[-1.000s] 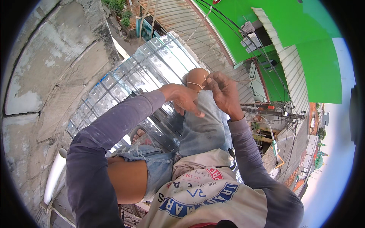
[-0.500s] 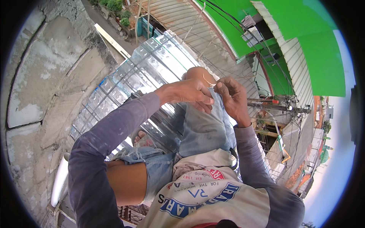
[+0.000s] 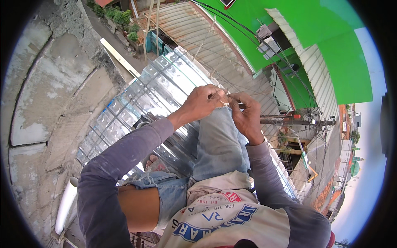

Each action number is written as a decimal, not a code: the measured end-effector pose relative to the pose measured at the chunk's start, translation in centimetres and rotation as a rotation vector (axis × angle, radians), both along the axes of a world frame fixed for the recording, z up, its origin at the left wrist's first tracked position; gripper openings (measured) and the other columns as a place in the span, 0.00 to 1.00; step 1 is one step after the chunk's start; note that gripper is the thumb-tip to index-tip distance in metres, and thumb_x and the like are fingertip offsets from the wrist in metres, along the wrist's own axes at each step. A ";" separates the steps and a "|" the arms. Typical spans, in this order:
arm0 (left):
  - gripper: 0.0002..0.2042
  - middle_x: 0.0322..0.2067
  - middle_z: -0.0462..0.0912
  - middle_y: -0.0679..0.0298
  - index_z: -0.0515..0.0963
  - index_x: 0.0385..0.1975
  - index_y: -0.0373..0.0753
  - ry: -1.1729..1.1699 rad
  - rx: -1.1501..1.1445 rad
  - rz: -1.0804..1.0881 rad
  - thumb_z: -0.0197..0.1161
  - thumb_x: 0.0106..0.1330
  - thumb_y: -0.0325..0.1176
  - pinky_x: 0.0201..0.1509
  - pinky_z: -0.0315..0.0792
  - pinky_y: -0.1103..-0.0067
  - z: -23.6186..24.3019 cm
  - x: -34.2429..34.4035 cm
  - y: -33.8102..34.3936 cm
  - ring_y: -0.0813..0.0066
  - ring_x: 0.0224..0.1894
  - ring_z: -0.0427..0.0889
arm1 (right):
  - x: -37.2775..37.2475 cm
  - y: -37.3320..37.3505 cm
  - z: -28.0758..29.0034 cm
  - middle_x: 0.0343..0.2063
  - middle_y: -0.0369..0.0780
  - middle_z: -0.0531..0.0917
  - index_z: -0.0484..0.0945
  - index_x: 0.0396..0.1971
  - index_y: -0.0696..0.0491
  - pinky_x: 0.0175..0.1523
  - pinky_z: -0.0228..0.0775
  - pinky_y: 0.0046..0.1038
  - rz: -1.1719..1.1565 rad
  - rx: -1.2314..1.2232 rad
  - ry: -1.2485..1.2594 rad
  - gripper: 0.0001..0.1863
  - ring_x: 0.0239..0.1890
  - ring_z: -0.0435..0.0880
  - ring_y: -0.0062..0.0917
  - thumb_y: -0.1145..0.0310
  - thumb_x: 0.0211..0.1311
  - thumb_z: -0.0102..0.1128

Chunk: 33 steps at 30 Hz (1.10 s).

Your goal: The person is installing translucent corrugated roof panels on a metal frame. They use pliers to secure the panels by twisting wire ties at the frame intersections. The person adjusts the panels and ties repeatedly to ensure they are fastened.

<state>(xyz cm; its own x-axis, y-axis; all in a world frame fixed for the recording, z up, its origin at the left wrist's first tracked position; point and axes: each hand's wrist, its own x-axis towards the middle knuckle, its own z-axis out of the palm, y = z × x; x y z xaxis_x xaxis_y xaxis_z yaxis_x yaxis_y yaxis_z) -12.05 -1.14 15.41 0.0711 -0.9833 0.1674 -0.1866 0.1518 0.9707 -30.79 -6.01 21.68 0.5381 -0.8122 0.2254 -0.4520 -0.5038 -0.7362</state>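
Above my raised knee, my left hand and my right hand meet with their fingertips nearly touching. Both are closed in a pinch. A thin pale strand shows between the fingertips, right at the frayed edge of the faded blue jeans. Whether the strand is loose or part of the frayed cloth I cannot tell. Under and beside my legs lies a grid of thin metal bars over shiny, dimpled silver sheeting.
Rough concrete fills the left side, with a white pipe low down. A pale strip of wood juts over the edge. Beyond lie a rusty corrugated roof, a green wall and overhead cables.
My left hand has lifted and turned, its fingers now curled up toward the right hand. My right hand has shifted slightly left and down. The view has tilted a little.
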 end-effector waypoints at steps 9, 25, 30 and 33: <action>0.19 0.33 0.90 0.53 0.87 0.39 0.33 0.072 -0.004 0.167 0.54 0.82 0.41 0.47 0.81 0.68 4.3 1.7 -1.1 0.61 0.36 0.88 | 3.6 -0.4 -1.0 0.27 0.38 0.85 0.88 0.45 0.61 0.36 0.74 0.24 -0.027 0.269 -0.175 0.10 0.30 0.82 0.19 0.72 0.73 0.64; 0.14 0.26 0.73 0.71 0.79 0.43 0.33 0.217 -0.500 0.087 0.53 0.83 0.39 0.29 0.68 0.81 27.1 15.9 7.7 0.86 0.24 0.68 | -5.5 -1.6 -0.2 0.24 0.34 0.84 0.89 0.47 0.60 0.26 0.67 0.19 0.131 0.632 0.092 0.13 0.22 0.76 0.14 0.65 0.77 0.65; 0.19 0.27 0.81 0.64 0.86 0.40 0.32 -0.333 -0.172 0.031 0.56 0.81 0.43 0.38 0.73 0.75 22.7 13.5 2.6 0.77 0.30 0.76 | 2.3 -2.8 -4.1 0.26 0.37 0.84 0.86 0.34 0.59 0.26 0.71 0.21 0.320 0.824 0.211 0.15 0.23 0.80 0.16 0.62 0.77 0.61; 0.22 0.28 0.85 0.54 0.87 0.38 0.34 -0.487 -0.087 0.074 0.57 0.80 0.48 0.43 0.78 0.66 16.3 14.2 -0.5 0.64 0.33 0.86 | 9.8 -5.2 -10.6 0.28 0.47 0.86 0.85 0.40 0.65 0.31 0.83 0.28 0.354 1.081 0.225 0.21 0.27 0.87 0.29 0.57 0.72 0.65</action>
<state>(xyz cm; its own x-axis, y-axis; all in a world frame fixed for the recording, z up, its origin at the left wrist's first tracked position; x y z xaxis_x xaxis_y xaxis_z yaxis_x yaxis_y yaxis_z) 2.17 -1.68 31.71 0.0333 -0.9596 0.2794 -0.6283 0.1974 0.7525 -20.99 -11.20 11.06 0.7131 -0.3186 -0.6245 -0.5873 0.2150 -0.7803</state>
